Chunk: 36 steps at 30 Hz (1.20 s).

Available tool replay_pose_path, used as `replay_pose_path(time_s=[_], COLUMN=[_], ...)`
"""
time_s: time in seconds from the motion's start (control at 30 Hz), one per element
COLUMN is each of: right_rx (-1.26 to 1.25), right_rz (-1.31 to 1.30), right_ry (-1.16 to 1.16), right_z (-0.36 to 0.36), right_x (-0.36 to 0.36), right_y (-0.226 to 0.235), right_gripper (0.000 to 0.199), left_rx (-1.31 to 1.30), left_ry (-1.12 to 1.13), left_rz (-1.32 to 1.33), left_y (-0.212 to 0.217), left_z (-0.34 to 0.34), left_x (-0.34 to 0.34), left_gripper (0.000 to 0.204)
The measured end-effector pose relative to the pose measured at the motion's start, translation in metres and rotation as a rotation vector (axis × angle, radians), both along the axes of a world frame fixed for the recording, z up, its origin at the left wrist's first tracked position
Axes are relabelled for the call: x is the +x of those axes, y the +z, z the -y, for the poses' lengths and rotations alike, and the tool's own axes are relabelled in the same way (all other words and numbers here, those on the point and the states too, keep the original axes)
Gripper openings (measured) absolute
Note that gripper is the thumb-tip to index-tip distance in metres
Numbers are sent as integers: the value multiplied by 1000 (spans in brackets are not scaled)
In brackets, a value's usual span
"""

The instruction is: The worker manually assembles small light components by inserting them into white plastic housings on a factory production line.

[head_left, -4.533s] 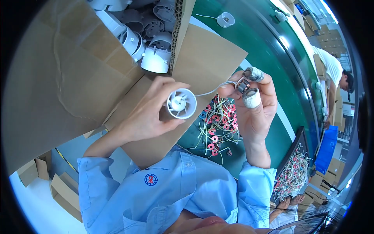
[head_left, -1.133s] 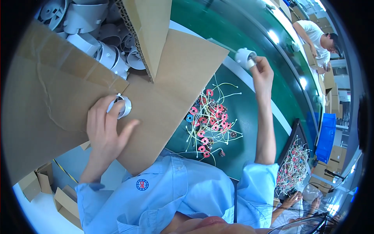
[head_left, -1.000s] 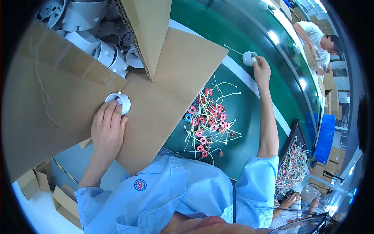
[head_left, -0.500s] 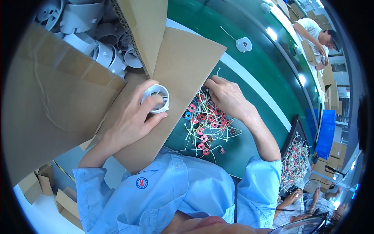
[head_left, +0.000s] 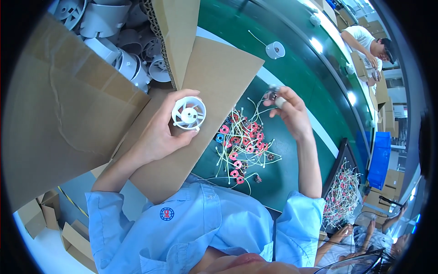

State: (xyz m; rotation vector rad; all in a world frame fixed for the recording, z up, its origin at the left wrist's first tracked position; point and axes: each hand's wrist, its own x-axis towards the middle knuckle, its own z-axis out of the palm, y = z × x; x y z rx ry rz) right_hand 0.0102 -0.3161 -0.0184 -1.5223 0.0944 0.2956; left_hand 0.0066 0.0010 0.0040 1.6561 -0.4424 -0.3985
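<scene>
White fan housing (head_left: 188,113) in my left hand (head_left: 159,137), small wired coil (head_left: 274,97) pinched in my right hand (head_left: 292,114).
The coil lies right of the housing, across the wire pile (head_left: 242,144) on the green tabletop (head_left: 292,155); left grip wraps the housing, open face up.

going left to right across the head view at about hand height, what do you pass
big cardboard flap → left hand holding a white fan housing → pile of red coils with pale wires → right hand pinching a small wired part → black tray of wired coils → blue bin
</scene>
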Motion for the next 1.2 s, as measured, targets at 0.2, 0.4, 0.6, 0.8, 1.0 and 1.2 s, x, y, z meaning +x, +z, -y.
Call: replay_pose_path(time_s=[0.2,0.4,0.6,0.8,1.0,1.2], right_rx=[322,691,607,458,397,356], right_rz=[101,284,379,436,446,662], right_ry=[-108,81,74,-1,-88,-44], right_z=[-4,-47,-71,-72,-80,-91], right_x=[-10,-13,-10,-20,-36,-40], right_y=[42,60,52,49,52,50], right_gripper=[35,34,37,38,32,27], left_rx=[18,-31,-123,32,330,38], left_ry=[-86,-128,-159,-204,-251,50], left_rz=[89,64,44,62,332,242], left_y=[2,1,4,19,30,5], left_z=[9,9,7,-8,-9,3], left_x=[4,8,9,7,9,2], left_gripper=[62,63,66,67,76,87])
